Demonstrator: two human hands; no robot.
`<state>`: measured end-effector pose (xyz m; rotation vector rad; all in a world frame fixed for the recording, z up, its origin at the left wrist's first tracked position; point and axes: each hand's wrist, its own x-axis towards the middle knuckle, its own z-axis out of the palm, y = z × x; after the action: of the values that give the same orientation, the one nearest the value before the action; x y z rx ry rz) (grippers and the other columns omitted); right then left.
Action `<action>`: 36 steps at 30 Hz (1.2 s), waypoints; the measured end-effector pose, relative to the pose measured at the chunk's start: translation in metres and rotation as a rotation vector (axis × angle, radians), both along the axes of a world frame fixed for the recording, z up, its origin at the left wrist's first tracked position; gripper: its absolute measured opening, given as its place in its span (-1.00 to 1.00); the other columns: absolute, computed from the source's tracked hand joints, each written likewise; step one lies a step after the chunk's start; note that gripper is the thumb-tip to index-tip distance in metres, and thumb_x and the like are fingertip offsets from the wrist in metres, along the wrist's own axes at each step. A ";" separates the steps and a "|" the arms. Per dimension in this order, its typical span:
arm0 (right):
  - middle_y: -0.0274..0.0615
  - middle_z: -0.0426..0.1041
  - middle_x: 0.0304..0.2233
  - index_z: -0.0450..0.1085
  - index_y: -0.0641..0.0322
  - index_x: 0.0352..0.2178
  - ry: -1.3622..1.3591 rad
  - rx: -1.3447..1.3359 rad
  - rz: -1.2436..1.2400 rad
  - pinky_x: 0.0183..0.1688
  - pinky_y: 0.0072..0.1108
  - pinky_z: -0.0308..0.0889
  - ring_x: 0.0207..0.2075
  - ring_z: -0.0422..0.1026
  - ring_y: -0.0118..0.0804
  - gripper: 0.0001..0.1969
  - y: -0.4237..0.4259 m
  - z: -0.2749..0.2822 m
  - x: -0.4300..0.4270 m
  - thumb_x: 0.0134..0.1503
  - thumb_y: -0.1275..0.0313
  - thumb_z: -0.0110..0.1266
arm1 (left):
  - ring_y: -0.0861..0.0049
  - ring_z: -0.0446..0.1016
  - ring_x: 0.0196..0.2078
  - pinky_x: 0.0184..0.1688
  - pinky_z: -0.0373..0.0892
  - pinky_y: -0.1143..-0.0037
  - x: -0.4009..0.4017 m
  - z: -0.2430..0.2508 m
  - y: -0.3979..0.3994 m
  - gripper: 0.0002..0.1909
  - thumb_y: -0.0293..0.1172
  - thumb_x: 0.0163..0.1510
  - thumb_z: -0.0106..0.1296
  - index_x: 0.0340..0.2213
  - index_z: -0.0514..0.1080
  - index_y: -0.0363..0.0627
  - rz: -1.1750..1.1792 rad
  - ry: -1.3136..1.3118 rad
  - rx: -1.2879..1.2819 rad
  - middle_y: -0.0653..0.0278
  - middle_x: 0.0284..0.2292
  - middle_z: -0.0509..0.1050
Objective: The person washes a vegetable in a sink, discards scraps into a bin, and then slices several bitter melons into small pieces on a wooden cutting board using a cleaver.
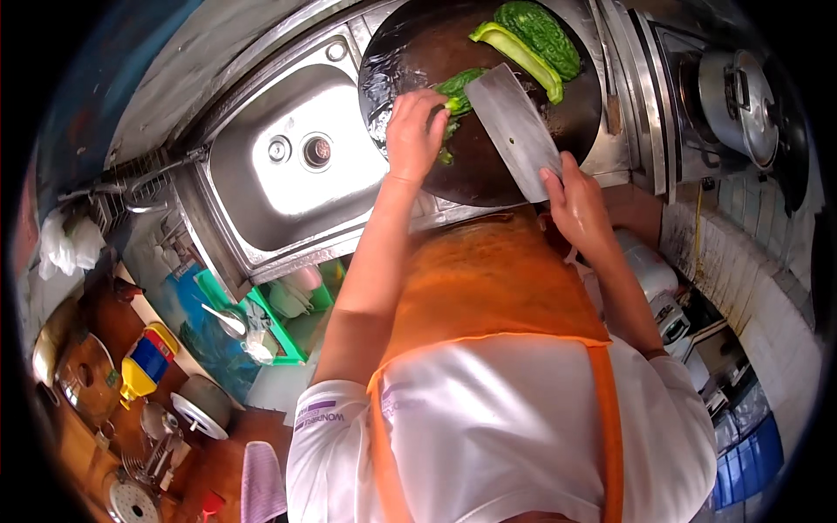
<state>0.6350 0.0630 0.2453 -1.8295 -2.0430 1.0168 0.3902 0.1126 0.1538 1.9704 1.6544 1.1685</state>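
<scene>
My right hand [579, 206] grips a cleaver [513, 134] by its handle, its broad metal blade slanting up and left across a round dark cutting board [484, 176]. Beside the blade's upper left edge, my left hand [413, 134] has its fingers on a piece of bumpy green gourd, apparently bitter melon [460, 88]. Small green scraps [446, 155] lie below it. At the board's upper right rest a hollowed gourd half [523, 55], its pale inside showing, and a bumpy green piece [543, 36] with its skin up.
A stainless steel sink [242, 196] adjoins the board on the left. A lidded metal pot [735, 111] stands on the stove at the right. Along the board's right side lies a long thin tool with a wooden part [613, 114]. Green baskets [288, 346] sit below the sink.
</scene>
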 end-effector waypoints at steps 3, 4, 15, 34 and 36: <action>0.26 0.42 -0.50 0.23 0.44 -0.21 -0.032 0.048 -0.033 -0.36 -0.11 0.27 -0.41 0.40 0.31 -0.69 -0.003 0.002 -0.006 0.22 0.32 -0.07 | 0.24 0.42 -0.23 -0.16 0.37 0.39 -0.005 0.000 0.002 -0.79 -0.58 -0.14 0.17 -0.37 0.47 -0.16 -0.022 0.005 0.006 0.23 -0.31 0.47; 0.26 0.42 -0.50 0.23 0.44 -0.20 -0.029 0.043 -0.033 -0.36 -0.10 0.27 -0.41 0.40 0.31 -0.69 -0.003 0.003 -0.008 0.22 0.31 -0.07 | 0.24 0.42 -0.23 -0.16 0.37 0.39 -0.005 0.000 0.003 -0.80 -0.58 -0.14 0.17 -0.38 0.47 -0.16 -0.018 0.007 0.005 0.23 -0.31 0.47; 0.30 0.41 -0.49 0.21 0.46 -0.27 -0.043 -0.006 -0.009 -0.34 -0.09 0.27 -0.39 0.39 0.34 -0.71 0.013 0.003 -0.026 0.21 0.34 -0.06 | 0.22 0.43 -0.25 -0.18 0.38 0.39 -0.007 -0.002 0.005 -0.79 -0.60 -0.16 0.17 -0.38 0.47 -0.19 -0.042 -0.069 -0.026 0.20 -0.31 0.48; 0.26 0.42 -0.51 0.24 0.40 -0.28 0.064 0.050 -0.086 -0.34 -0.07 0.27 -0.38 0.41 0.33 -0.73 0.024 -0.015 -0.048 0.19 0.33 -0.01 | 0.22 0.33 -0.11 -0.05 0.24 0.33 -0.010 0.000 0.007 -0.72 -0.53 -0.17 0.12 -0.32 0.40 -0.10 -0.088 0.085 0.045 0.23 -0.23 0.40; 0.29 0.40 -0.52 0.22 0.38 -0.29 0.050 0.122 -0.172 -0.37 -0.09 0.25 -0.39 0.39 0.33 -0.74 0.013 0.000 -0.039 0.20 0.33 -0.03 | 0.22 0.32 -0.16 -0.08 0.23 0.31 -0.013 0.000 0.011 -0.72 -0.60 -0.21 0.06 -0.36 0.34 -0.10 0.019 0.076 0.083 0.23 -0.25 0.39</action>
<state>0.5961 0.0764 0.2452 -1.8600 -1.8397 0.8637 0.3774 0.1232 0.1534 2.0782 1.6909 1.2008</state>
